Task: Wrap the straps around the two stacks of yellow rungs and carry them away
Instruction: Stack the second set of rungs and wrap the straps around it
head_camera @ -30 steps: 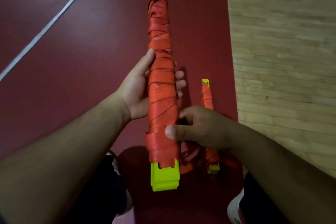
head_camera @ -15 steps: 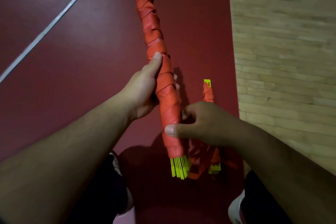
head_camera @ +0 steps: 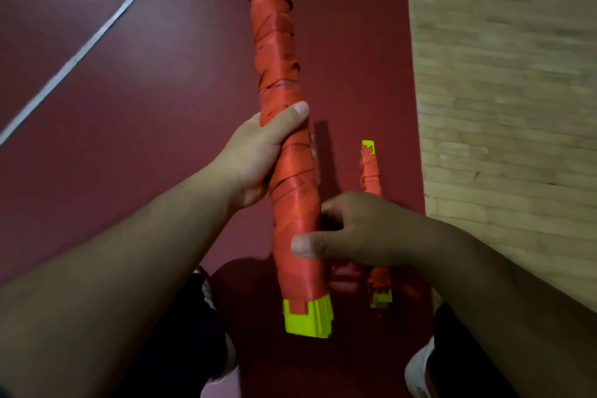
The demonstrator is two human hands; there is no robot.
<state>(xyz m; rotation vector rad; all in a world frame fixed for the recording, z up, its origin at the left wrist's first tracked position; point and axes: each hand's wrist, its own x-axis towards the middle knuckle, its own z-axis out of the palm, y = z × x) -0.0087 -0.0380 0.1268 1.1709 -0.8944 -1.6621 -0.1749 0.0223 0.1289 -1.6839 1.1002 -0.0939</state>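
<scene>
The left hand (head_camera: 255, 161) is curled round the middle of the held stack (head_camera: 274, 42), with its thumb laid across the front. The right hand (head_camera: 358, 229) grips the same stack lower down, thumb pressed on the front and fingers reaching behind. The orange strap (head_camera: 290, 191) winds around nearly the whole length of this stack. Yellow rung ends (head_camera: 307, 320) stick out bare at the near end. The stack is held above the dark red floor (head_camera: 161, 123), pointing away from the person. The second stack (head_camera: 370, 171), also strap-wrapped, lies on that floor just right of the held one, partly hidden behind the right hand. White lines (head_camera: 84, 48) cross the red surface on the left, and a wooden floor (head_camera: 504, 107) borders it on the right. A white shoe (head_camera: 420, 368) shows at the bottom.
</scene>
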